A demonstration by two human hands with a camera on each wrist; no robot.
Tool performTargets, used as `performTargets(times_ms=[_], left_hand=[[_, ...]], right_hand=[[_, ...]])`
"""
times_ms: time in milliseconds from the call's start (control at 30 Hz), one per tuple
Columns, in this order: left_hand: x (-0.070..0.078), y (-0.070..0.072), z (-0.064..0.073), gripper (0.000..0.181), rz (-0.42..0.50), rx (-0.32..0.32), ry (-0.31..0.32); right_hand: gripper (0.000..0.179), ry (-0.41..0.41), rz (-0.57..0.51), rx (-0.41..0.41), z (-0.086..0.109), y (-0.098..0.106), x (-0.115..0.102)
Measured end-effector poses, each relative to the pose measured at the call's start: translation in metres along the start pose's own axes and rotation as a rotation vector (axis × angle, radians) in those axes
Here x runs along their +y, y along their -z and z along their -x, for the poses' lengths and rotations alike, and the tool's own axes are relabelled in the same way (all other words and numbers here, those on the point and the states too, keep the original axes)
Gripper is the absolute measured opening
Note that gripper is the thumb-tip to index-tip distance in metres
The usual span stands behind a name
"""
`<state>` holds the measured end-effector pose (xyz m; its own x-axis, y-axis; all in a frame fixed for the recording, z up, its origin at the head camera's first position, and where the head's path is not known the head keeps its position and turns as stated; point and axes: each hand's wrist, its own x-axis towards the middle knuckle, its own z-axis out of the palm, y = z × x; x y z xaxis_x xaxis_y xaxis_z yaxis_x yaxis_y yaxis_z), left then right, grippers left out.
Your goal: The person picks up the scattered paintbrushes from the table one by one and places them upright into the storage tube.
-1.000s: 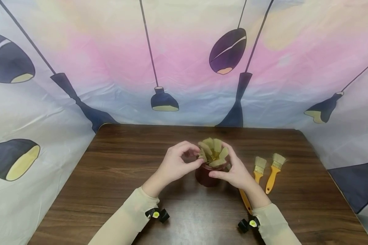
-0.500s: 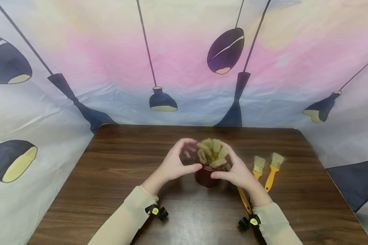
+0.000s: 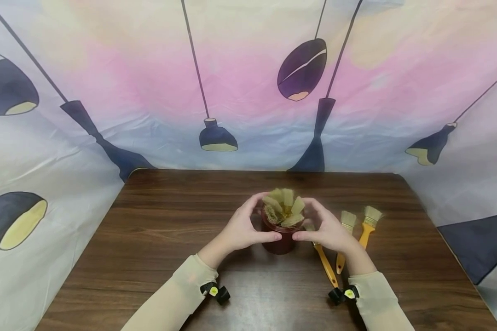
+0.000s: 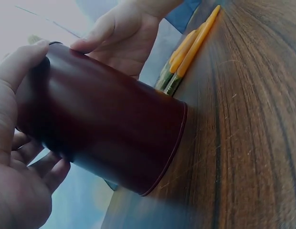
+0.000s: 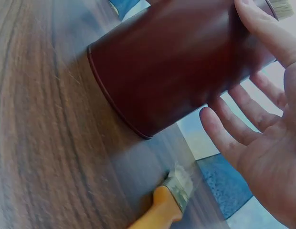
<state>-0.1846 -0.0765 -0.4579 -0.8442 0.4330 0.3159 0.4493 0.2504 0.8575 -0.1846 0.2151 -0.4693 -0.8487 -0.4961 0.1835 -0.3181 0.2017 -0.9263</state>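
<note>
A dark red round pen holder stands upright on the table, packed with several flat paintbrushes, bristles up. My left hand holds its left side, the thumb at the front near the rim and the fingers curving behind. On the opposite side my right hand grips it the same way, thumb tip near the left one. The left wrist view shows the smooth wall of the holder between both hands. In the right wrist view, the right hand's fingers reach behind the holder.
Three paintbrushes with orange handles lie right of the holder: one close by, one partly behind the right wrist, one farther right. The brown wooden table ends at a printed cloth backdrop.
My left hand has left the bristles at the holder's left edge and moved down around its side. My right hand has shifted slightly, its thumb nearer the left thumb.
</note>
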Motion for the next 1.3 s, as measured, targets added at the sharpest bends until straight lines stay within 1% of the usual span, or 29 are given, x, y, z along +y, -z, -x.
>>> performTargets(times_ms=[233, 433, 600, 733, 833, 933, 1033, 1100, 1233, 1300], left_hand=[[-0.003, 0.003, -0.002, 0.1, -0.003, 0.007, 0.011], [-0.004, 0.011, -0.003, 0.101, -0.02, 0.023, -0.004], [-0.009, 0.022, -0.004, 0.1, -0.012, 0.027, 0.001], [-0.014, 0.033, -0.001, 0.1, -0.014, 0.048, 0.019], [-0.016, 0.038, 0.004, 0.101, -0.024, 0.07, 0.038], [-0.018, 0.039, 0.006, 0.1, -0.017, 0.067, 0.045], [-0.019, 0.038, 0.007, 0.099, -0.003, 0.052, 0.052], [-0.019, 0.039, 0.008, 0.098, -0.004, 0.056, 0.061], [-0.018, 0.041, 0.011, 0.097, -0.002, 0.07, 0.075], [-0.018, 0.04, 0.01, 0.096, 0.007, 0.069, 0.071]], right_hand=[[0.081, 0.023, -0.012, 0.042, -0.003, -0.011, 0.0], [0.083, 0.018, -0.017, 0.085, -0.007, -0.026, -0.003], [0.081, 0.024, 0.057, 0.105, -0.009, -0.035, -0.007], [0.074, 0.002, 0.105, 0.109, -0.008, -0.034, -0.01], [0.068, -0.043, 0.135, 0.146, -0.004, -0.024, -0.012], [0.062, -0.105, 0.194, 0.203, 0.006, -0.004, -0.012], [0.059, -0.168, 0.296, 0.268, 0.021, 0.021, -0.01], [0.06, -0.214, 0.374, 0.313, 0.033, 0.038, -0.008], [0.061, -0.335, 0.522, 0.418, 0.057, 0.066, -0.001], [0.063, -0.41, 0.568, 0.474, 0.07, 0.076, 0.002]])
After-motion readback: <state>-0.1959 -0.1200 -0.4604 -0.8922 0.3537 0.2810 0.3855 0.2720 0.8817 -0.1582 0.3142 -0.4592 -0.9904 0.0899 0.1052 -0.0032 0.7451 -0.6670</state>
